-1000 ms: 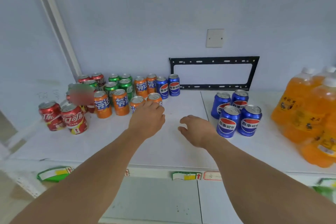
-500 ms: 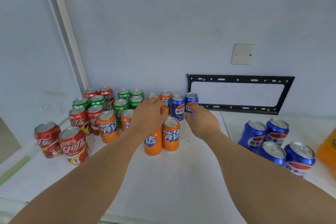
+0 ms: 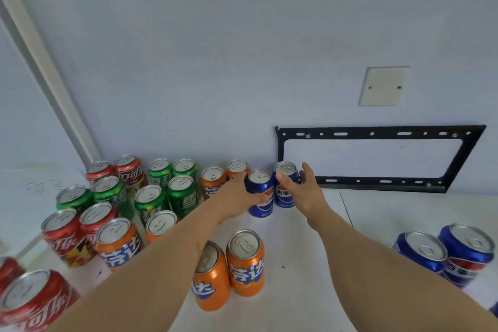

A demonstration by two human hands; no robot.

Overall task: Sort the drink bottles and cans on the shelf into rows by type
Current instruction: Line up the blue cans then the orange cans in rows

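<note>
Reaching deep over the shelf (image 3: 296, 224), both arms stretch toward the back wall. The left hand (image 3: 237, 197) wraps the nearer blue can (image 3: 260, 193), thumb across its label, its fingers hidden behind the can. The right hand (image 3: 301, 191) cups the rear blue can (image 3: 285, 183), thumb on the front, fingers spread past its far side. Both cans stand upright, touching, beside the orange cans (image 3: 245, 261). The left forearm hides part of one front orange can; red cans (image 3: 29, 296) are cut off at the left edge.

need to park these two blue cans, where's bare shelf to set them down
Bare shelf lies between the two front orange cans and the blue cans at right; also below the black bracket. The left side is crowded with cans.
</note>
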